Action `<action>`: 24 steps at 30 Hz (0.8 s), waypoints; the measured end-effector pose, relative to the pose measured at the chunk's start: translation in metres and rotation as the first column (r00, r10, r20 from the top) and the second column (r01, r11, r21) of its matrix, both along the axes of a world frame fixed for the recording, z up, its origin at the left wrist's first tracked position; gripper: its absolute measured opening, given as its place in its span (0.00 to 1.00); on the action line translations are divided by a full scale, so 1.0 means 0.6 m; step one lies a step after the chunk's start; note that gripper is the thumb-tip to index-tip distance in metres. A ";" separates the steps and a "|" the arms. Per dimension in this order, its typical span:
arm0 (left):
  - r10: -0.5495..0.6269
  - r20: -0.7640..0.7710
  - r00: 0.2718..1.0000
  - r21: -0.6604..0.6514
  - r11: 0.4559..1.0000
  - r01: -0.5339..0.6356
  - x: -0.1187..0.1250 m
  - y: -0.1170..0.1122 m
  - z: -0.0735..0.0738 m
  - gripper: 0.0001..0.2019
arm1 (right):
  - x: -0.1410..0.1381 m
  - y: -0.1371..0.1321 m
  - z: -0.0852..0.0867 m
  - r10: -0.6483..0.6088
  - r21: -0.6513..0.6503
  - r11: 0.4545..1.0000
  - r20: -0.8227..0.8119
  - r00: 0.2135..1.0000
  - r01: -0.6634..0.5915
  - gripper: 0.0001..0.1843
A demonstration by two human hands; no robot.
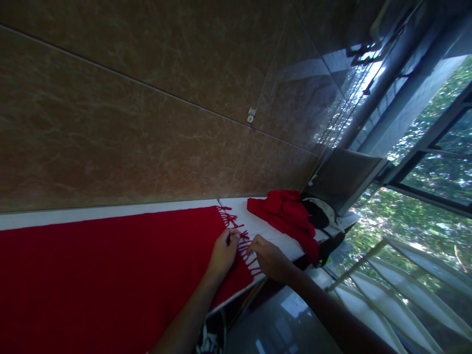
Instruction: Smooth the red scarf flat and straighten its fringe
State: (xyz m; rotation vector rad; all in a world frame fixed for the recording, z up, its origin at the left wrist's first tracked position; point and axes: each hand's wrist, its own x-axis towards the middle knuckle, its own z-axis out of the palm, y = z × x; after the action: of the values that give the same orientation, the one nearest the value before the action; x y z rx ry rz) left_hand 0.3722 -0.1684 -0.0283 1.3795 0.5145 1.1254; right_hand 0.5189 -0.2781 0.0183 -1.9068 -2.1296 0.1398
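Observation:
A wide red fringed cloth (121, 265), like a shawl, lies flat along a white table (236, 202). Its fringe (254, 265) runs down the right end in several tassels. My left hand (224, 253) rests over the cloth's edge, thumb and fingers pinched on a fringe strand. Just to its right, my right hand (268, 256) is closed too, its fingertips pinching at the same part of the fringe. The strands between the fingertips are too small to make out singly.
A crumpled red cloth (285, 216) and a black-and-white bag (320, 216) lie at the table's far right. A brown marbled wall (129, 132) runs along the back. To the right are a pale slatted rack (391, 285) and large windows (442, 152).

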 end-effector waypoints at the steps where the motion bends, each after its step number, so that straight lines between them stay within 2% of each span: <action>1: -0.001 -0.002 1.000 0.002 1.000 0.001 0.000 0.000 0.000 0.14 | -0.002 0.006 -0.004 -0.002 -0.017 1.000 0.023 1.000 0.002 0.23; 4: 0.004 -0.010 1.000 0.003 1.000 -0.004 -0.001 0.000 0.000 0.12 | 0.018 0.011 -0.010 -0.091 -0.073 0.992 0.140 0.986 0.102 0.22; 7: -0.009 -0.017 1.000 -0.004 1.000 0.009 -0.003 0.001 0.000 0.11 | 0.062 0.001 -0.003 -0.237 -0.077 0.962 0.230 0.944 0.261 0.21; 9: -0.022 -0.028 0.999 -0.004 1.000 0.022 -0.003 0.001 0.001 0.12 | 0.086 -0.008 0.004 -0.297 -0.062 0.945 0.248 0.922 0.321 0.20; 12: -0.018 -0.033 0.999 0.004 1.000 0.018 -0.002 0.000 0.002 0.13 | 0.085 -0.011 0.005 -0.262 -0.044 0.961 0.161 0.951 0.272 0.23; 15: 0.001 -0.021 1.000 0.012 1.000 -0.001 0.001 0.000 0.001 0.13 | 0.044 0.002 -0.008 -0.079 -0.007 0.997 0.004 0.997 0.079 0.26; 18: -0.004 -0.013 1.000 0.008 1.000 0.004 0.000 0.000 0.003 0.13 | 0.004 0.021 -0.022 0.014 0.006 1.000 -0.007 1.000 -0.014 0.24; 21: -0.020 -0.024 1.000 -0.016 1.000 0.019 -0.004 -0.001 0.007 0.12 | 0.005 0.027 -0.022 -0.059 -0.029 0.998 0.087 0.994 0.062 0.23; 24: -0.005 -0.040 0.999 -0.040 0.999 0.004 -0.006 -0.001 0.009 0.11 | 0.044 0.018 -0.009 -0.221 -0.057 0.970 0.209 0.953 0.238 0.21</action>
State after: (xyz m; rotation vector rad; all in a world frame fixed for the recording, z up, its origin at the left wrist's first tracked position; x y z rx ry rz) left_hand 0.3687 -0.1689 -0.0228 1.3700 0.5593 1.0806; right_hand 0.5451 -0.2675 0.0129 -2.2878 -2.0288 -0.0151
